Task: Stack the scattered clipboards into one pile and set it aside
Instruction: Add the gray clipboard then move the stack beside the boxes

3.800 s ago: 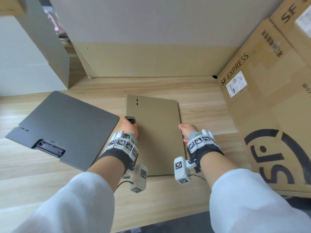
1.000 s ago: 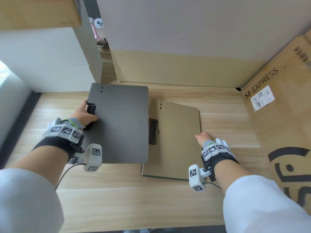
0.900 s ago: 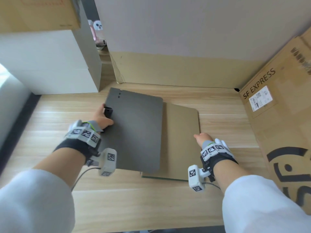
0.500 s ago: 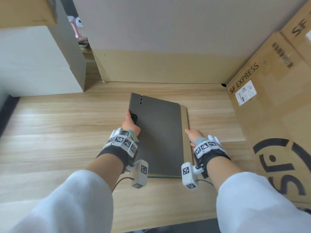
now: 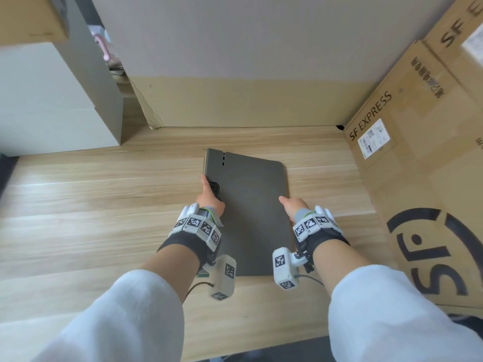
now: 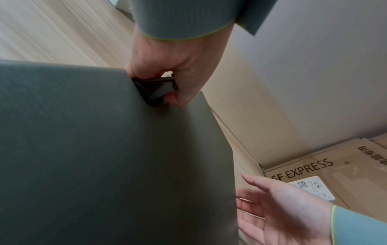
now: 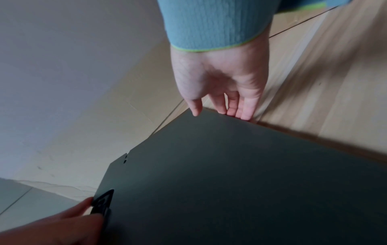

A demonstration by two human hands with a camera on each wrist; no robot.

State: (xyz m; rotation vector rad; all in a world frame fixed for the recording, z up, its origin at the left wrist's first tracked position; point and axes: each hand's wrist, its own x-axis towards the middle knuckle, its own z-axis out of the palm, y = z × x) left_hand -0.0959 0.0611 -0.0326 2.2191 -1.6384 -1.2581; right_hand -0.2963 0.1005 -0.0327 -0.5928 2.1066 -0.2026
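Observation:
A dark grey clipboard (image 5: pixel 251 205) lies flat on the wooden table (image 5: pixel 91 205), squarely on top of a tan clipboard. Of the tan one only a thin brown strip (image 7: pixel 335 144) shows along the right side. My left hand (image 5: pixel 209 199) pinches the grey board's black clip (image 5: pixel 214 190) at its left edge; the left wrist view shows thumb and fingers curled round the clip (image 6: pixel 157 89). My right hand (image 5: pixel 290 207) stands at the right edge, its straight fingers (image 7: pixel 240 109) touching the edge of the pile.
A large SF EXPRESS cardboard box (image 5: pixel 418 165) stands close on the right. A cardboard panel (image 5: pixel 235 105) closes off the back, and a white box (image 5: pixel 52 105) stands at the back left. Bare tabletop stretches to the left.
My left hand has slid the grey clipboard rightward by its clip until it covers the tan one. My right hand has stayed at the pile's right edge.

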